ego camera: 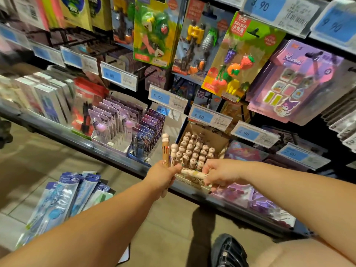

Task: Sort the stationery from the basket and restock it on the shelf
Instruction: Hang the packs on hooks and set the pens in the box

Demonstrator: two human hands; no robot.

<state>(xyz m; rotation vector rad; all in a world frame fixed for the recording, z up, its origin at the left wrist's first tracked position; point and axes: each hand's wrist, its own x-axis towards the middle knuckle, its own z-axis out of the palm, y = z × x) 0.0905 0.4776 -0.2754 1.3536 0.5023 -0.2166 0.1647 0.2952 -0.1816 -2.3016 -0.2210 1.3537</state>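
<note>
A heap of blue packs (pixel 63 197) is lying low on the left, below the shelf (pixel 77 135). Moving right, the person's left hand (pixel 163 176) is reaching toward the shelf edge, its fingers curling round two character-topped pens (pixel 166 149) that are standing upright above the fist. Just behind, a cardboard display box (pixel 217 140) is sitting on the shelf, holding rows of matching pens. Right beside the left hand, the right hand (pixel 221 174) is gripping a cream pen (pixel 193 173) that is lying sideways over the box's front edge. Further right, a fruit eraser card (pixel 238 60) and a purple Kuromi pack (pixel 294 83) are hanging above blue price tags (pixel 210 117). A black shoe (pixel 227 251) is showing below.
</note>
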